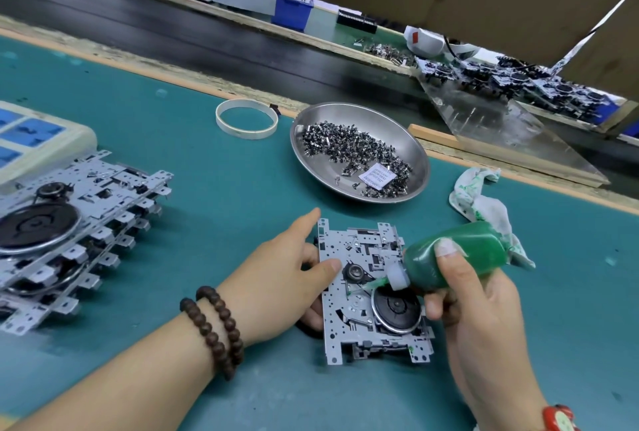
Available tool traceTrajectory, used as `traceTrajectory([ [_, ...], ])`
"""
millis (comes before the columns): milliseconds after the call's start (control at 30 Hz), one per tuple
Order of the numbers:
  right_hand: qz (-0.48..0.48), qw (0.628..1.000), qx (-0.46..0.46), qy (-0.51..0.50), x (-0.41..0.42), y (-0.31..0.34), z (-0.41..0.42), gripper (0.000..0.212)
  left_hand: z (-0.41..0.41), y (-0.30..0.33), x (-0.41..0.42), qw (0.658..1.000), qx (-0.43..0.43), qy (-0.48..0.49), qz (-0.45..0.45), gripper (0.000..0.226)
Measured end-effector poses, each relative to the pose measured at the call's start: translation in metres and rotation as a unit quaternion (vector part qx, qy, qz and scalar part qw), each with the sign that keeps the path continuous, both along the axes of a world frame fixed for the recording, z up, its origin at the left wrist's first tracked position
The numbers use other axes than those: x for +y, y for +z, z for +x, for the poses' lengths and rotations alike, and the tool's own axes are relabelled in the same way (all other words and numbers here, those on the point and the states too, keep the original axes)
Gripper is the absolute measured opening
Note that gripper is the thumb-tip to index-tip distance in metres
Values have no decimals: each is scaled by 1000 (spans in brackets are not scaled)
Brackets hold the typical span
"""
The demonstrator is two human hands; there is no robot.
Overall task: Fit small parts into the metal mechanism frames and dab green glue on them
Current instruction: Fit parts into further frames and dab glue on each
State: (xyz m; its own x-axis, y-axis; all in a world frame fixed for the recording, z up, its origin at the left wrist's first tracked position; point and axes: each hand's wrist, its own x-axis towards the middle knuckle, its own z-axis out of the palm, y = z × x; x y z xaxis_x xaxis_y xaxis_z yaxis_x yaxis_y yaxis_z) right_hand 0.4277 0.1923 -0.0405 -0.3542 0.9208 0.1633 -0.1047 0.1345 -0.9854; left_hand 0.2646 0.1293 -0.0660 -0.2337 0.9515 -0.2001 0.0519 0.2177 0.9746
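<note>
At lower centre of the frame a metal frame (366,289) lies flat on the green mat (214,188), a black flywheel (396,309) in its lower right part and a small pulley (355,271) near its middle. The left hand (276,289) holds the frame by its left edge: the thumb lies on the top face just left of the pulley, the index finger is stretched out toward the upper left corner of the frame, and the other fingers curl under the edge. The right hand (480,306) grips a green glue bottle (453,258), thumb pressed on its side and fingers wrapped beneath; the bottle is tilted with its white cap (397,277) down and to the left, and the green nozzle (371,284) reaches to the frame between pulley and flywheel, where a green dab shows. A stained cloth (480,199) lies right of centre, partly behind the bottle. Above the frame, at centre, a steel dish (411,150) holds a heap of small parts (352,147) and a white paper sachet (377,176). A white ring (247,119) lies left of the dish, apart from it. At left, a stack of frames (79,223) rests on the mat, with a beige device (45,140) behind it at the left edge. A bead bracelet (214,327) sits on the left wrist, a red band (560,418) on the right. A dark belt (173,33) runs across the upper part of the frame.
</note>
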Motion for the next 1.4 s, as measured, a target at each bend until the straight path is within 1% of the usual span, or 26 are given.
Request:
traceTrajectory([
  [233, 53, 998, -34, 8, -3, 1, 0, 20, 0, -2, 0, 1000, 1, 3, 6, 70],
  [367, 63, 997, -38, 1, -3, 1, 0, 17, 0, -1, 1, 1000, 0, 4, 7, 70],
  [467, 57, 997, -50, -9, -2, 0, 2, 32, 1, 0, 0, 1000, -2, 3, 10, 70],
  [533, 58, 997, -55, -14, -1, -1, 3, 36, 1, 0, 0, 1000, 1, 2, 11, 70],
  [567, 58, 997, -57, -16, -1, -1, 3, 33, 1, 0, 0, 1000, 2, 1, 11, 69],
  [633, 56, 997, -52, -19, -1, 0, 2, 16, 1, 0, 1, 1000, 2, 2, 11, 69],
  [667, 57, 997, -49, -18, -1, 0, 2, 13, 1, 0, 1, 1000, 0, 2, 11, 69],
  [800, 69, 997, -40, -23, -4, 2, 0, 17, 1, 0, 1, 1000, -3, 1, 10, 69],
  [967, 61, 997, -29, -26, -3, 2, 0, 14, 1, -1, 0, 1000, -1, 3, 12, 69],
  [1133, 68, 998, -16, -5, -5, 4, -1, 21, 1, -1, 1, 1000, 3, 2, 12, 69],
  [1267, 62, 998, -25, -8, -5, 4, -1, 17, 1, -2, 1, 1000, 6, 1, 9, 69],
  [1400, 53, 998, -20, -21, -5, 4, -1, 17, 1, -1, 1, 1000, 3, 2, 11, 69],
])
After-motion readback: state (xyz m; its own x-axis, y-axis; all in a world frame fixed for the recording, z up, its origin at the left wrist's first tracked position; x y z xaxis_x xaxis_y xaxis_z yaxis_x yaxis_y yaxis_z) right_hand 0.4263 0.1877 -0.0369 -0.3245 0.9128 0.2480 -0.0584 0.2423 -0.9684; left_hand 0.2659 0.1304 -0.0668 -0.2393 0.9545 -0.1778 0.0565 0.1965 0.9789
